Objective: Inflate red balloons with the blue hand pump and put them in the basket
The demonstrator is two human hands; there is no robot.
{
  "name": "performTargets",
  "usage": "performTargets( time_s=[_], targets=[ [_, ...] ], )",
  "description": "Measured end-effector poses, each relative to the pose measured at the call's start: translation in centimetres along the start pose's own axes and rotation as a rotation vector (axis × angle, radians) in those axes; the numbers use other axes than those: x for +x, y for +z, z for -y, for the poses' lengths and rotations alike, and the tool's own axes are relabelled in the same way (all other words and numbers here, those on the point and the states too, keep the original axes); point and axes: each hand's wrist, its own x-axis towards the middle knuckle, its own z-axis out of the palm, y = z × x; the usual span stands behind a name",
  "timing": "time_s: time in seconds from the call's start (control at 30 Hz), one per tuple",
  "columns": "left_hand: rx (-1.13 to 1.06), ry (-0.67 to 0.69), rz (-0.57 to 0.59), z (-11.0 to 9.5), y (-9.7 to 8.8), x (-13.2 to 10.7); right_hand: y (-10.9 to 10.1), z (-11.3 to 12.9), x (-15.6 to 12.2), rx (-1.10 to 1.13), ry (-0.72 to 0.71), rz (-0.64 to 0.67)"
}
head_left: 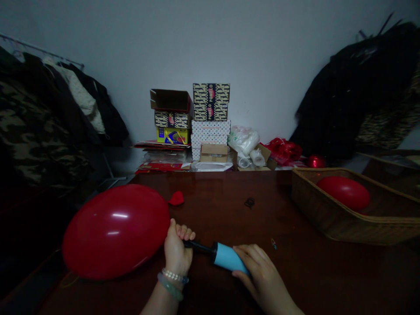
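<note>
Balloon [116, 232]: red, glossy, inflated, big oval, long axis roughly sideways, at left side of counter [216, 188]; neck hidden. Pump [228, 257]: light-blue barrel, slim black front part, lies aslant right of balloon, black part toward it; both ends covered.

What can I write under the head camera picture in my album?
Left hand at a plump red balloon, right hand on the blue hand pump, another red balloon resting in the wicker basket.

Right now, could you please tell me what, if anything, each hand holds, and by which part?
The right hand holds the pump by its blue barrel; the left hand grips its black end beside the balloon, whose neck is hidden.
</note>
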Motion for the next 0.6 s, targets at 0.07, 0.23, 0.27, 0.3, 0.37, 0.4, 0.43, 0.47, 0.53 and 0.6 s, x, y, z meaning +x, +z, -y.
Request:
performTargets(
  time_s=[0.07, 0.23, 0.27, 0.3, 0.37, 0.4, 0.43, 0.47, 0.53, 0.6],
  targets=[
    [0.010, -0.035, 0.022, 0.6, -0.2, -0.5, 0.2, 0.8, 0.0, 0.008, 0.008, 0.008],
    [0.031, -0.066, 0.039, 1.7, -0.7, -1.1, 0.6, 1.8, 0.2, 0.021, 0.043, 0.037],
    [0.033, -0.064, 0.036, 1.8, -0.7, -1.1, 0.6, 1.8, 0.2, 0.020, 0.048, 0.042],
    [0.033, -0.062, 0.034, 1.7, -0.7, -1.0, 0.7, 1.7, 0.3, 0.018, 0.052, 0.046],
    [0.033, -0.053, 0.030, 1.5, -0.6, -0.8, 0.7, 1.4, 0.4, 0.017, 0.056, 0.050],
    [0.034, -0.047, 0.029, 1.3, -0.6, -0.6, 0.7, 1.3, 0.4, 0.018, 0.053, 0.046],
    [0.034, -0.040, 0.029, 1.1, -0.5, -0.5, 0.6, 1.1, 0.5, 0.019, 0.049, 0.039],
    [0.034, -0.032, 0.028, 0.7, -0.4, -0.3, 0.5, 0.8, 0.5, 0.019, 0.043, 0.030],
    [0.026, -0.011, 0.019, 0.1, -0.2, 0.1, 0.2, 0.2, 0.5, 0.014, 0.029, 0.011],
    [0.010, 0.014, 0.004, -0.6, 0.0, 0.6, -0.2, -0.6, 0.5, 0.006, 0.025, -0.005]
  ],
)
